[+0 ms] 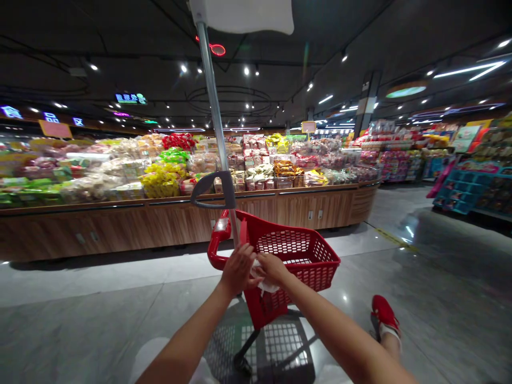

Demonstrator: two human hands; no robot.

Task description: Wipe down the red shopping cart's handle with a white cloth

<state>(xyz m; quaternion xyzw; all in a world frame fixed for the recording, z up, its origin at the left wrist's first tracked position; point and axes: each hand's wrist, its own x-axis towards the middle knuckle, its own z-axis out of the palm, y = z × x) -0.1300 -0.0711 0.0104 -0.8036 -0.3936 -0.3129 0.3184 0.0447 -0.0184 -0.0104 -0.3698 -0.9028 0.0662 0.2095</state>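
Note:
In the head view my right hand (273, 268) is closed around a crumpled thin white piece (269, 288), tissue or plastic bag, I cannot tell which. Part of it hangs below the fingers. My left hand (239, 271) meets the right one, its fingers bent and closed around the same white piece. Both hands are at the near side of a red shopping cart (306, 233) with slotted basket walls, close to its red handle (216, 258). A metal pole (215, 101) with a grey loop-shaped holder (214, 192) rises beside the handle.
A long wood-fronted display counter (192, 221) piled with packaged snacks runs behind the cart. A lower wire rack (286, 341) sits under the basket. A foot in a red shoe (384, 311) is at lower right. Blue display shelves (460, 186) stand at far right.

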